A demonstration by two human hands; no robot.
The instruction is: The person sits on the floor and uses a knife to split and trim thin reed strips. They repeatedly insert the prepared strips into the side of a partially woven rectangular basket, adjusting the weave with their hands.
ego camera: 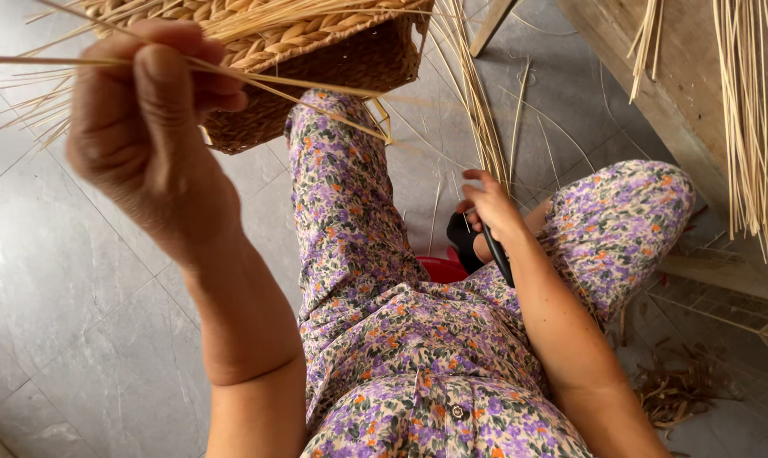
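Nearest the camera, the left hand (142, 127) is raised at ten o'clock, its fingers (168, 80) clenched around thin straw strands (316, 85) that run to the woven basket (333, 51) at twelve o'clock. The basket rests on the floral-trousered knee (333, 170). At three o'clock from centre, the right hand (490, 212) grasps black-handled scissors (469, 242) above a red stool (442, 269). More loose straw (749, 127) hangs at two o'clock over a wooden bench (655, 76). Dry trimmings (677, 390) lie on the grey tiled floor (78, 322) at four o'clock.
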